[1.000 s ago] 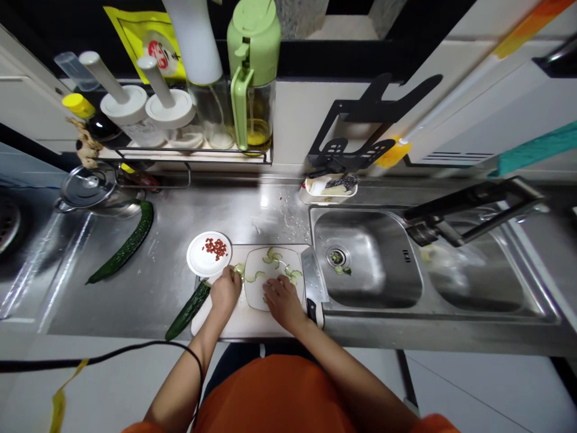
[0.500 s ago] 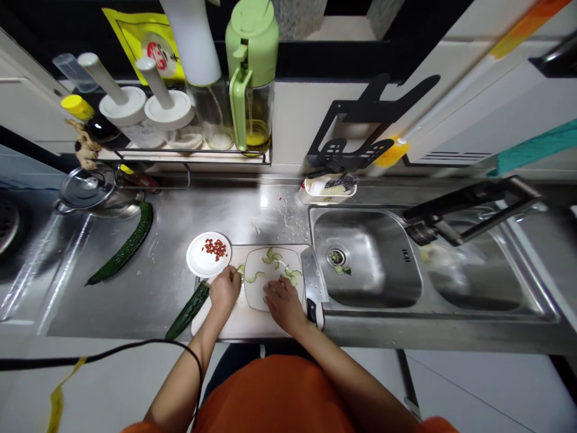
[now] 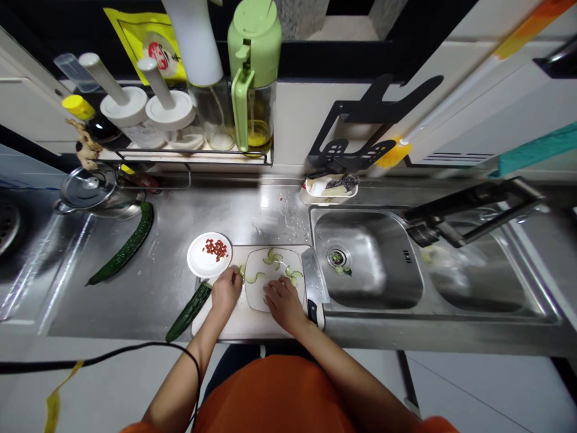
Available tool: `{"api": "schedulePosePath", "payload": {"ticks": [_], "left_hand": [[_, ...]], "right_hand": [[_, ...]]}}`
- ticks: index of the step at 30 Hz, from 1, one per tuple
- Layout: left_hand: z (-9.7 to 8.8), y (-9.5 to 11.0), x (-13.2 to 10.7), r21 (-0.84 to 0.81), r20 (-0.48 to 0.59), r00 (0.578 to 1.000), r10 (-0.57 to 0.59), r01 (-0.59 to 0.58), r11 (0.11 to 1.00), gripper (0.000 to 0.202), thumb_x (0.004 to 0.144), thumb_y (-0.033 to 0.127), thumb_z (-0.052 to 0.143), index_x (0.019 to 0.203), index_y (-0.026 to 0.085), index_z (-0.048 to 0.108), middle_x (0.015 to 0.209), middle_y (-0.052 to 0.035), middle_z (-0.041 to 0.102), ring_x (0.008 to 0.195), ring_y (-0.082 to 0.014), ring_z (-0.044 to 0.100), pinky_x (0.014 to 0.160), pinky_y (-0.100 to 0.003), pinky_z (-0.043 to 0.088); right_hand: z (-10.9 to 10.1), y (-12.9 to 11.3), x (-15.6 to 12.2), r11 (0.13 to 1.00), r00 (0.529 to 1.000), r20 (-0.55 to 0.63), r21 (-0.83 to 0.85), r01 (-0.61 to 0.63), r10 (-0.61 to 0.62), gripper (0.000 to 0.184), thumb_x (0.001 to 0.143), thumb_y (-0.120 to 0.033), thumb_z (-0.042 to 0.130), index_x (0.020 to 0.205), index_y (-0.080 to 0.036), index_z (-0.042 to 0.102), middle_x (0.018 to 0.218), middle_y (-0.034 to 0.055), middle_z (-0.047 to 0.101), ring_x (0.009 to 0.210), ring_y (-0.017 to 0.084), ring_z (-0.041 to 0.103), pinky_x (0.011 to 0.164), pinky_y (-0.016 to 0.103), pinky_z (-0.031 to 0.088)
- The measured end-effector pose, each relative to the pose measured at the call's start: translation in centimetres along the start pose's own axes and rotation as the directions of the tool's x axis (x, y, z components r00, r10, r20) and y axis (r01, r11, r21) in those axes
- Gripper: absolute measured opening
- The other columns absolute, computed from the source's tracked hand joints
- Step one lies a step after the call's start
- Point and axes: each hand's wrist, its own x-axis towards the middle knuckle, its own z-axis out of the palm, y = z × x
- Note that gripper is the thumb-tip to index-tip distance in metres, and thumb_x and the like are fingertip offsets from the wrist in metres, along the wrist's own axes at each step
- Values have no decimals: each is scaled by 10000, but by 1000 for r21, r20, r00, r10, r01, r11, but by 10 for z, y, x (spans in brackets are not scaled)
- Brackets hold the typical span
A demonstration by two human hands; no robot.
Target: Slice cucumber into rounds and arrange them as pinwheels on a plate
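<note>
A square white plate (image 3: 256, 293) with thin cucumber slices (image 3: 272, 257) lies on a white cutting board (image 3: 238, 325). My left hand (image 3: 225, 290) rests at the plate's left edge, fingers curled over small cucumber pieces (image 3: 240, 269) on the board. My right hand (image 3: 282, 300) lies on the plate's near part, fingers bent down onto it; what they pinch is hidden. A cut cucumber (image 3: 188, 311) pokes out under my left hand. A cleaver (image 3: 314, 282) lies along the board's right side.
A small round dish with red bits (image 3: 208, 254) stands just left of the plate. A whole cucumber (image 3: 124, 246) lies further left, near a pot lid (image 3: 88, 186). The sink (image 3: 367, 264) and faucet (image 3: 469, 210) are on the right. Bottles fill a rack (image 3: 189, 150) at the back.
Hardly anything differs. My left hand's fingers have shifted slightly at the plate's left edge; my right hand stays on the plate.
</note>
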Motion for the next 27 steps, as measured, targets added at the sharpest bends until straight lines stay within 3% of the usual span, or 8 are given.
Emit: {"api": "schedulePosePath", "payload": {"ticks": [5,8,13,17,21,27], "left_hand": [[-5,-4,4,-190,-9,998,-57,54,980,245,809,273,527,996,200,667,759,-20,687,676,-138,609,683,-235,427],[-10,-11,6,-309,25,998,-59,64,949,260,790,332,546,949,198,703,700,2,669,632,-118,582,655,-220,437],[-15,-14,9,-553,221,974,-51,168,816,320,728,388,602,901,146,717,629,-3,643,546,-100,529,551,-209,423],[-19,-3,10,-674,376,926,27,254,694,324,677,387,669,874,136,724,718,-49,701,605,-128,593,593,-241,468],[-20,6,9,-700,449,889,84,292,652,322,682,389,683,887,144,720,788,-65,717,689,-152,635,676,-269,490],[-20,10,10,-699,487,867,102,317,641,364,673,421,697,899,137,696,772,-58,700,680,-143,622,653,-255,465]], "right_hand": [[-2,0,5,998,1000,-31,68,-2,5,204,847,-170,511,986,-197,658,979,80,632,983,235,467,846,393,397],[-3,0,11,994,998,-60,111,0,7,206,854,-168,494,965,-196,665,937,80,636,933,221,488,861,403,393],[-1,-3,25,985,995,-96,172,-16,33,211,858,-183,496,980,-189,668,920,76,648,914,213,495,866,387,395],[1,-6,39,957,989,-98,279,-80,111,246,856,-194,512,1054,-182,658,977,73,662,947,221,517,864,377,404],[1,-7,50,891,979,-2,415,-184,203,178,822,-197,564,950,-182,688,915,54,695,910,205,578,852,362,420],[-6,-7,56,679,927,229,632,-373,297,102,792,-214,575,750,-203,667,716,-6,678,697,144,607,645,251,433]]}}
